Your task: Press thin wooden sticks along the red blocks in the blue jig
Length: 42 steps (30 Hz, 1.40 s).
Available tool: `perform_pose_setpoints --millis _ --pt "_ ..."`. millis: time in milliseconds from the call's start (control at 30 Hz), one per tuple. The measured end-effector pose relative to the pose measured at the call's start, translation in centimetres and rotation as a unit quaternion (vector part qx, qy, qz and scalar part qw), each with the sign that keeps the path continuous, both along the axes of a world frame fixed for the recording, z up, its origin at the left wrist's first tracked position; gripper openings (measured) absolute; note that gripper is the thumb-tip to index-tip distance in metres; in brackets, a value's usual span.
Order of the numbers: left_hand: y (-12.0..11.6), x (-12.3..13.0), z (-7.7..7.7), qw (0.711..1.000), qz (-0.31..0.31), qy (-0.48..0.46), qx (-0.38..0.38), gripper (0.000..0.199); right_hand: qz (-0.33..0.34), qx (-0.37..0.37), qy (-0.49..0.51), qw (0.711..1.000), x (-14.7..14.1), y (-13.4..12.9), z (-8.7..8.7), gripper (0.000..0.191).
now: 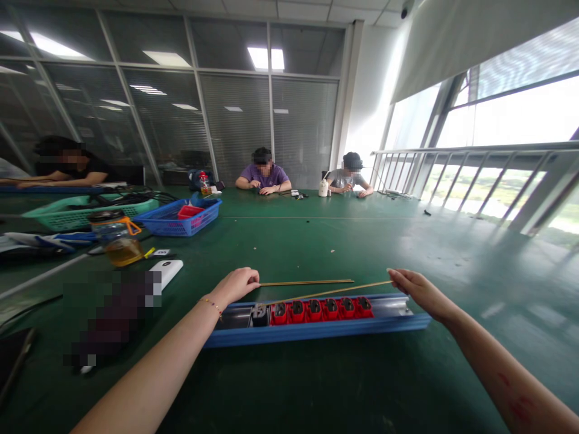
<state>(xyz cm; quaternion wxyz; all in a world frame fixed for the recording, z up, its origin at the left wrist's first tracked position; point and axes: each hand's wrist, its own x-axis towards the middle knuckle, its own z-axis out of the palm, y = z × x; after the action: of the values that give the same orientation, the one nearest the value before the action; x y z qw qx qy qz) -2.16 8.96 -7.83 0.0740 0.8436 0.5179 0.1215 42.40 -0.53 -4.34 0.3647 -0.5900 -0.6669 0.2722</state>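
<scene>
A long blue channel (316, 335) with a metallic inside lies across the table in front of me. It holds a row of several red blocks (314, 312) with dark tops, and a dark grey block (260, 316) at their left end. My left hand (239, 284) is closed, fingertips at the left end of a thin brass-coloured strip (307, 283) behind the channel. My right hand (414, 290) pinches the right end of a second thin brass-coloured strip (339, 291), which slants down leftward along the channel's back edge.
To the left stand a jar of amber liquid (121, 244), a blue basket (181, 224) with a red tray inside, and a green basket (58, 216) with dark cables. A white device (169, 272) lies nearer. Several people sit around the green table (289, 386).
</scene>
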Motion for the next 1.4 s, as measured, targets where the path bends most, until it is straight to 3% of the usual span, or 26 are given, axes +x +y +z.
perform_pose_setpoints --millis 133,333,500,633,767,967,1167,1300,1400 --pt "-0.1 0.1 0.1 1.000 0.006 -0.001 -0.003 0.020 -0.033 0.011 -0.048 0.998 1.3 1.2 -0.3 0.046" --pt "-0.3 0.4 0.4 1.000 0.011 -0.009 -0.014 0.026 -0.053 0.015 -0.155 0.986 0.6 3.0 -1.1 0.053" --pt "-0.5 0.5 0.7 1.000 0.017 -0.003 -0.011 0.040 0.019 0.011 -0.218 0.976 -0.6 4.7 -1.4 0.047" --pt "-0.6 0.3 0.8 1.000 0.017 0.016 -0.007 0.035 0.073 0.016 -0.290 0.954 -1.7 5.9 -1.8 0.035" --pt "-0.6 0.2 0.8 0.999 0.016 0.047 0.021 0.027 0.083 0.022 -0.389 0.917 -3.1 6.6 -1.9 0.024" --pt "-0.4 0.2 0.5 0.998 -0.018 0.045 0.038 0.017 0.074 0.026 -0.454 0.887 -5.3 6.9 -1.6 0.016" --pt "-0.6 0.6 0.6 0.999 -0.008 0.038 0.016 0.015 0.078 0.030 -0.497 0.864 -6.1 7.3 -1.5 0.014" --pt "-0.6 0.8 0.6 0.998 -0.017 0.056 0.025 0.016 0.113 0.041 -0.507 0.853 -6.2 7.5 -1.5 0.030" --pt "-0.6 1.0 0.6 0.996 -0.027 0.074 0.035 0.017 0.140 0.039 -0.510 0.848 -6.4 7.9 -1.7 0.030"
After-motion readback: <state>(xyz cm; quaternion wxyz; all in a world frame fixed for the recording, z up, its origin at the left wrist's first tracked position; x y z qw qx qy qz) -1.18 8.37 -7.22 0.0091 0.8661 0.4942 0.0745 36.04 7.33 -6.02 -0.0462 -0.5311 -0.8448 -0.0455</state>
